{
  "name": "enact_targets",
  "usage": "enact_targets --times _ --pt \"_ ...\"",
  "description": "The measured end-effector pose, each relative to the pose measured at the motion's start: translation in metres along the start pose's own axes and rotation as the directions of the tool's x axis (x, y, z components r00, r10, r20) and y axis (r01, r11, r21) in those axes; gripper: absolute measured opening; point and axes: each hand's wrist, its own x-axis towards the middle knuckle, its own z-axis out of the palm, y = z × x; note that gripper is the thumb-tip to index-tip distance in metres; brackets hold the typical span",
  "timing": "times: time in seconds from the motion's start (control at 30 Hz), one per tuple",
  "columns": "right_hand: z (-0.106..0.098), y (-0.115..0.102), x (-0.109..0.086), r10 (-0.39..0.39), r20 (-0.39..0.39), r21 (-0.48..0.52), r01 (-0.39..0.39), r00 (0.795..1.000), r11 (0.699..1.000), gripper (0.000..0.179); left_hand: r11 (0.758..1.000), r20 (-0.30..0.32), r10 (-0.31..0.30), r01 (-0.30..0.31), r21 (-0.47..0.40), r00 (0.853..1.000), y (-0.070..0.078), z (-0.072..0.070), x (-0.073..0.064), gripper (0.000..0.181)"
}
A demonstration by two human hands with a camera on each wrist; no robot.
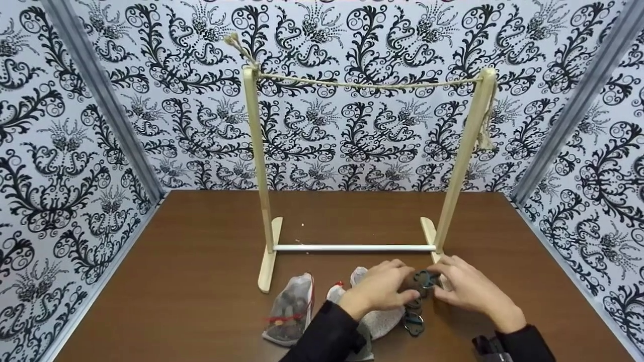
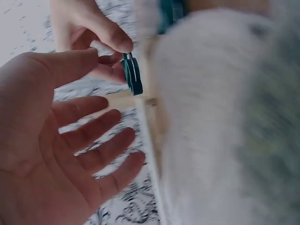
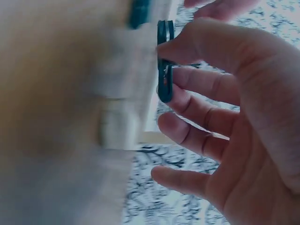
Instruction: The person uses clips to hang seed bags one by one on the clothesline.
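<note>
My right hand [image 1: 468, 286] pinches a dark teal cloud-shaped carabiner [image 3: 165, 61] between thumb and forefinger, its other fingers spread apart. The same clip shows between the two hands in the head view. Facing it, my left hand [image 2: 75, 131] is empty, its fingers extended and thumb raised near the clip. Below the hands, another teal carabiner [image 1: 414, 324] lies on the table, and more clip shapes beside it are partly hidden. A white mesh bag [image 1: 385, 322] lies under my left hand and forearm, partly covered. Farther left is a grey mesh bag [image 1: 292, 306] with a red drawstring and dark contents.
Behind the hands stands a wooden frame [image 1: 259, 151], a thin rope [image 1: 372, 86] strung between its post tops and a white rod [image 1: 352, 248] joining its feet. The brown table [image 1: 201, 241] meets patterned walls [image 1: 322, 151] on three sides. Small white specks lie near the rod.
</note>
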Motion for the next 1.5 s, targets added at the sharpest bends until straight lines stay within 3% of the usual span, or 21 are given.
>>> enact_targets --times 0.13,0.27,0.37,0.53,0.87,1.13,1.33,1.5 --pt "-0.01 -0.016 0.011 -0.058 -0.085 -0.009 0.058 0.995 0.998 0.034 0.998 -0.111 -0.001 -0.006 -0.06 0.994 -0.001 -0.007 -0.01 0.052" --pt "-0.016 -0.03 0.025 -0.097 -0.095 0.016 0.099 0.991 0.995 0.036 0.996 -0.207 -0.002 -0.016 -0.086 0.978 -0.001 -0.012 -0.019 0.057" --pt "-0.015 -0.036 0.033 -0.135 -0.097 0.029 0.139 0.986 0.99 0.036 0.996 -0.24 -0.035 0.014 -0.089 0.97 -0.001 -0.014 -0.023 0.061" --pt "-0.009 -0.04 0.034 -0.193 -0.11 0.05 0.199 0.975 0.979 0.034 0.991 -0.228 -0.099 0.075 -0.115 0.969 -0.005 -0.015 -0.027 0.058" --pt "-0.006 -0.043 0.029 -0.195 -0.024 0.183 0.196 0.98 0.963 0.035 0.995 -0.223 -0.069 0.052 -0.08 0.972 -0.006 -0.011 -0.027 0.034" --pt "-0.005 -0.039 0.03 -0.218 -0.034 0.143 0.221 0.975 0.965 0.04 0.989 -0.231 -0.133 0.114 -0.092 0.964 -0.006 -0.011 -0.025 0.034" --pt "-0.01 -0.035 0.026 -0.198 -0.072 0.098 0.205 0.977 0.974 0.049 0.986 -0.248 -0.135 0.106 -0.129 0.959 -0.011 -0.014 -0.027 0.034" --pt "-0.013 -0.035 0.029 -0.197 -0.118 0.071 0.207 0.973 0.976 0.046 0.984 -0.237 -0.142 0.11 -0.143 0.961 -0.013 -0.016 -0.029 0.036"
